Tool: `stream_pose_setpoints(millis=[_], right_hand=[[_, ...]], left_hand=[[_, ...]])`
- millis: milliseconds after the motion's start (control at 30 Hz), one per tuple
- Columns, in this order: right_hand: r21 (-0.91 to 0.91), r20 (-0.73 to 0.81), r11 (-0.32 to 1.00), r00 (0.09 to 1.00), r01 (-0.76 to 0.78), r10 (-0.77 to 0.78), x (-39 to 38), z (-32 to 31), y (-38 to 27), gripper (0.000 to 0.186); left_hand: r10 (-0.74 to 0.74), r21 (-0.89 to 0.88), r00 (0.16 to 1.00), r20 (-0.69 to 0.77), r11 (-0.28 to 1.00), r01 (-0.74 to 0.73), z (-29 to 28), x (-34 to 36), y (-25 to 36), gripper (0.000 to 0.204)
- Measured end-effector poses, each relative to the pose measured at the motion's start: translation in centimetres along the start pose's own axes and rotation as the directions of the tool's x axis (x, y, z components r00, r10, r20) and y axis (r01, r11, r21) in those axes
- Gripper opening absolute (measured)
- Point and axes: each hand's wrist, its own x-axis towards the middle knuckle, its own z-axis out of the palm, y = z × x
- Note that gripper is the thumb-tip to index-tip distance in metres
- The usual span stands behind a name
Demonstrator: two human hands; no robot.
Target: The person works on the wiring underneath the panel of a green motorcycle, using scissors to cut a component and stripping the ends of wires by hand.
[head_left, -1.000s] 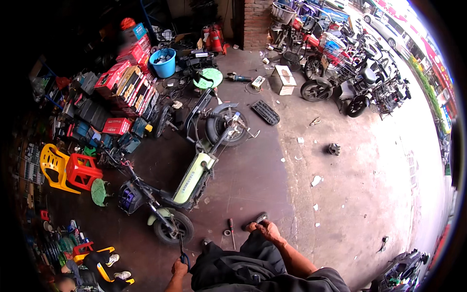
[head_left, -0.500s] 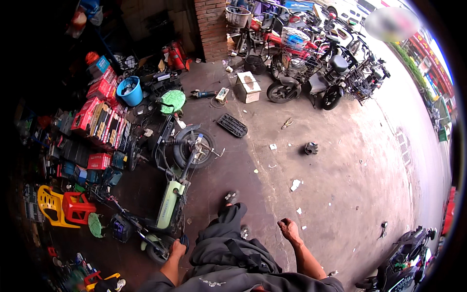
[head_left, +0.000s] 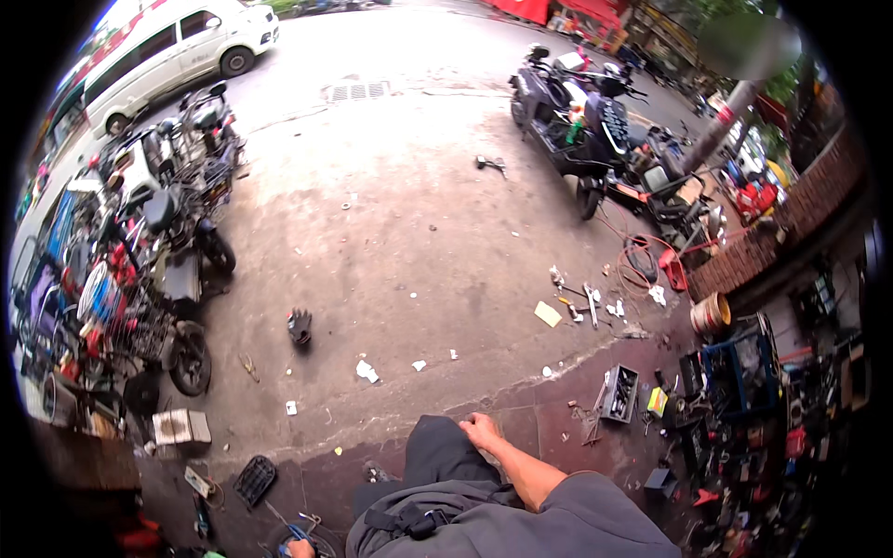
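I stand on a dark red paved strip at the edge of a concrete yard. My right hand [head_left: 484,432] hangs beside my dark trouser leg [head_left: 437,456], fingers loosely curled, with nothing visible in it. Only a sliver of my left hand [head_left: 299,549] shows at the bottom edge, beside a blue object [head_left: 296,532]; its grip is hidden. A black ribbed pedal-like part [head_left: 253,479] lies on the ground left of my legs. A black glove [head_left: 299,325] lies further out on the concrete.
Parked bicycles and scooters [head_left: 167,251] crowd the left, with a small box [head_left: 181,426] near them. A black scooter [head_left: 577,121] stands at the far right. Loose tools [head_left: 581,302], a parts tray [head_left: 620,392], a red hose [head_left: 642,260] and crates [head_left: 744,372] fill the right. A white car [head_left: 177,46] is parked beyond.
The view has swung away from the green bike frame toward the open yard and street. My right hand dropped from reaching forward to my thigh.
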Motion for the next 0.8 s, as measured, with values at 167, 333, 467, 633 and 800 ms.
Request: stream_pose_setpoints(millis=[167, 333, 467, 633, 800], right_hand=[[0.242, -0.203, 0.891, 0.878, -0.384, 0.434, -1.2, -2.4, 13.7, 0.034], [0.393, 0.078, 0.627, 0.704, -0.673, 0.706, -0.3, -5.4, 16.3, 0.021], [0.336, -0.073, 0.778, 0.809, -0.53, 0.583, 7.5, -12.2, 23.5, 0.02], [0.469, -0.404, 0.827, 0.758, -0.309, 0.512, 22.0, -29.0, 15.7, 0.026], [0.608, -0.46, 0.794, 0.809, -0.013, 0.366, 36.9, -34.9, 8.4, 0.031]], left_hand=[[0.092, 0.262, 0.978, 0.189, 0.955, -0.141, 8.5, 0.6, 26.0, 0.009], [0.468, 0.38, 0.868, 0.168, 0.781, -0.495, 18.2, -1.6, 38.6, 0.02], [0.431, 0.522, 0.868, 0.248, 0.695, -0.494, 29.4, -10.7, 48.2, 0.033], [0.409, 0.637, 0.865, 0.291, 0.591, -0.494, 36.1, -13.8, 56.1, 0.038], [0.467, 0.752, 0.806, 0.363, 0.363, -0.549, 43.5, -9.0, 63.9, 0.038]])
